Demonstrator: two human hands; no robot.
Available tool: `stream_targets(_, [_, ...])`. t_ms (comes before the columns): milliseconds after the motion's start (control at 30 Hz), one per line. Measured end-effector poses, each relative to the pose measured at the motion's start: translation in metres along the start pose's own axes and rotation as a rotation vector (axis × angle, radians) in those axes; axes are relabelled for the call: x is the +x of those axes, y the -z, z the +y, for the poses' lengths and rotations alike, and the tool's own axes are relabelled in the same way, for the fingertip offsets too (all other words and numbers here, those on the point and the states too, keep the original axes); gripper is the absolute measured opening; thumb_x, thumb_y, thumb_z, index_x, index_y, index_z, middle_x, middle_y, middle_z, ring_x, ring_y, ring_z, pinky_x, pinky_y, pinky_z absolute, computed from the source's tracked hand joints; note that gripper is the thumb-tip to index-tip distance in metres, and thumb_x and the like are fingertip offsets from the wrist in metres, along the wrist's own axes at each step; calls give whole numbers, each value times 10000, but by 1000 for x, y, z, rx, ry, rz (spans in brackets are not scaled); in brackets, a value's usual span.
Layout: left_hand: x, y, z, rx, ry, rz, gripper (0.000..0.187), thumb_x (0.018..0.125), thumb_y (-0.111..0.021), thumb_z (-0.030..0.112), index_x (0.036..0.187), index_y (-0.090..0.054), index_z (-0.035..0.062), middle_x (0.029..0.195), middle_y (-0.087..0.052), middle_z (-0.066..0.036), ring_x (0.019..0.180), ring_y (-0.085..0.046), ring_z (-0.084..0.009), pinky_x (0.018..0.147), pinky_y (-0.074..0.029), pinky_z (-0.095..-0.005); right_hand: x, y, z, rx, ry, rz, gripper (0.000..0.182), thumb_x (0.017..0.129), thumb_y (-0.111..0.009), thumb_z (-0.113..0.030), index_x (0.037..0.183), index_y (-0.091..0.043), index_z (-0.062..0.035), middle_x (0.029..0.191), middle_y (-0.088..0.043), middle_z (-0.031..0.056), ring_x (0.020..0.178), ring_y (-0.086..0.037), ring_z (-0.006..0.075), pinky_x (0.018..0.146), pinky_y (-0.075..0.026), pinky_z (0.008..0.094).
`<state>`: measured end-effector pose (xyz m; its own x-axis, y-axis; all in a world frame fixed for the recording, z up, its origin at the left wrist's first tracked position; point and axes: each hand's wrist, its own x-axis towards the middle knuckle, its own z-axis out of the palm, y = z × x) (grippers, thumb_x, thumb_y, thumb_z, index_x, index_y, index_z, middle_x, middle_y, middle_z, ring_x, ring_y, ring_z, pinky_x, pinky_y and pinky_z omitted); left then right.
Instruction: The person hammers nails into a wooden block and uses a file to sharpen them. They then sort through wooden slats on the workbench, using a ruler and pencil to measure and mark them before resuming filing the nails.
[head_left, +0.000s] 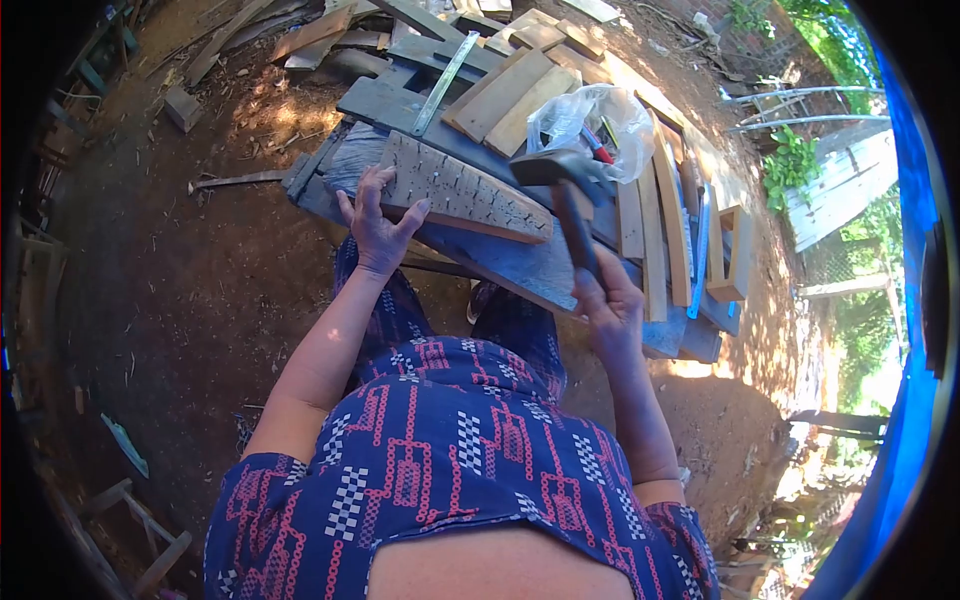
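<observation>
My right hand (612, 305) is wrapped round the dark handle of a hammer (575, 225), raised over the right part of the bench, its metal head toward the left. Under my left hand (382, 225) is the left end of a thick wooden board (470, 195); the fingers reach over its top and the thumb lies along its near edge. Rows of small dark marks, which look like nails or nail holes, cover the board's top. The board lies at a slant on the worn workbench (500, 265). The hammer head is apart from the board.
Beyond the board lie a metal ruler (445, 85), flat wood pieces (515, 95) and a clear plastic bag (595, 120) with a red-handled tool. Wood strips (650, 220), a blue tool (700, 255) and a wooden frame (735, 255) are at right. Scrap wood (325, 40) litters the dirt ground.
</observation>
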<state>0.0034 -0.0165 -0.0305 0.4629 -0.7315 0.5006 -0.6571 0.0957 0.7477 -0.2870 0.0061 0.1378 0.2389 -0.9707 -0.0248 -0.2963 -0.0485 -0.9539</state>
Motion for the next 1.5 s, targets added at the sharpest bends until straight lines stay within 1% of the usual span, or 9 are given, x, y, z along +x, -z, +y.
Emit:
stream_targets(633, [0,1,-2,22,-5,1,628,741,-759,413,1242,-487,150,1332,-526,-101,1384,-378,-310,1130,-13,-636,32,-20,1,-355,-22,-148,298,938,-612,-237,1203,-602,-101,789,-620,130,727,-609,209,700,-472,333])
stream_targets(700, [-1,0,-3,19,-1,7,630,741,-759,416,1242,-487,149,1333,-525,-102,1383,-378,-312,1130,-15,-636,33,-28,-8,-30,65,-75,282,958,-622,-193,1215,-622,-75,745,-530,-39,651,-463,45,558,-401,208])
stream_targets(900, [1,3,0,23,-2,-2,634,739,-761,421,1242,-488,148,1338,-517,-113,1380,-378,-317,1131,-21,-635,56,-39,13,-542,156,-216,298,967,-609,-193,1232,-612,-56,749,-511,-34,640,-470,37,555,-414,195])
stream_targets(1067, [-2,0,-3,32,2,-7,639,736,-764,428,1242,-490,148,1343,-510,-125,1375,-382,-319,1131,-24,-632,49,-49,-14,-151,128,-191,281,967,-601,-186,1220,-615,-65,764,-532,-22,656,-477,31,557,-414,193])
stream_targets(1167, [1,0,-3,19,-18,7,640,732,-766,435,1237,-495,149,1344,-509,-123,1371,-386,-315,1130,-31,-634,52,-57,-15,-97,184,-144,275,960,-608,-182,1198,-615,-45,782,-556,-18,687,-505,57,613,-430,214])
stream_targets(1233, [0,1,-3,22,-6,12,632,732,-766,431,1232,-501,148,1337,-517,-121,1364,-399,-304,1131,-35,-630,62,-60,4,-431,250,-199,258,943,-593,-269,1127,-621,-91,818,-648,182,824,-645,329,732,-474,396])
stream_targets(1333, [2,2,-1,32,-17,4,620,739,-763,427,1228,-503,148,1323,-527,-113,1355,-412,-298,1132,-38,-628,61,-52,3,-423,103,-242,257,938,-583,-295,1097,-616,-96,866,-651,215,899,-616,423,747,-470,442])
stream_targets(1367, [0,1,-1,36,-20,11,611,746,-758,419,1228,-500,146,1310,-534,-100,1350,-419,-295,1132,-39,-629,58,-47,13,-350,97,-244,279,951,-613,-169,1185,-609,-17,878,-584,-5,765,-537,94,703,-442,245])
stream_targets(1500, [-1,0,-4,30,-32,24,612,747,-759,412,1230,-498,144,1295,-538,-87,1348,-421,-292,1130,-39,-633,25,-23,-19,-83,128,-106,292,952,-607,-163,1221,-587,-51,759,-545,17,744,-475,79,686,-428,262])
